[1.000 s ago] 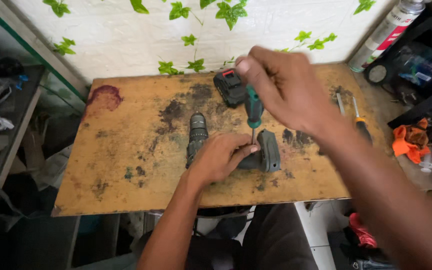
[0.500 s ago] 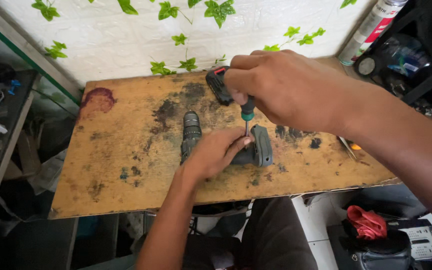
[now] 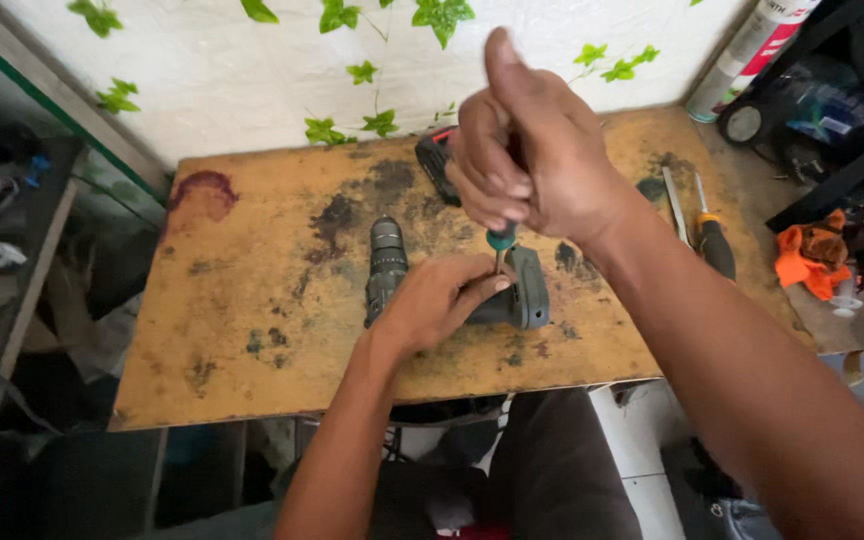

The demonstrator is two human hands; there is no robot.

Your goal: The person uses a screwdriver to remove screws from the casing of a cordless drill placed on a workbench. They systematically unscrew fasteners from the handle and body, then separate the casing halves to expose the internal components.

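— What did the left hand (image 3: 432, 300) do?

— It lay on the dark cordless drill (image 3: 392, 265), fingers curled over its body and pressing it flat to the stained wooden worktop (image 3: 252, 300), near the front edge.

— And the right hand (image 3: 527, 150)?

— Fingers shut round a green-handled screwdriver (image 3: 500, 242), held upright, tip down on the drill's handle beside the left fingertips.

— Anything else around?

— A battery pack (image 3: 435, 165) lay behind the hands; another screwdriver (image 3: 714, 240) rested near the worktop's right edge, well apart from the drill.
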